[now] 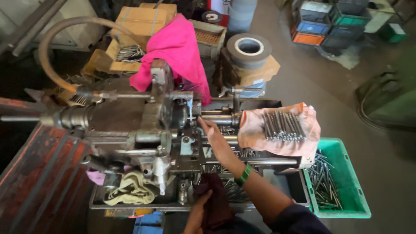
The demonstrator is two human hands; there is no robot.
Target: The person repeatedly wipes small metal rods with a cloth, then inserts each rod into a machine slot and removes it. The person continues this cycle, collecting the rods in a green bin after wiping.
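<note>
My right hand (pixel 213 132), with a green band on its wrist, reaches into a small grey metal lathe (pixel 143 125). Its fingertips touch the parts beside the spindle. Whether they pinch anything there is hidden. My left hand (pixel 196 213) is low at the machine's front edge and grips a dark red cloth (pixel 216 197). Just right of my right hand, a bundle of thin metal rods (pixel 282 126) lies on a pale orange cloth (pixel 255 134) draped over the machine's end.
A green crate (pixel 346 208) with several loose rods stands at the right. A cream rag (pixel 130 190) lies in the machine's tray. Behind are a pink cloth (pixel 177 47), cardboard boxes (pixel 138 21), a grey ring-shaped wheel (pixel 249 45), a curved hose (pixel 45 52) and stacked crates (pixel 329 21).
</note>
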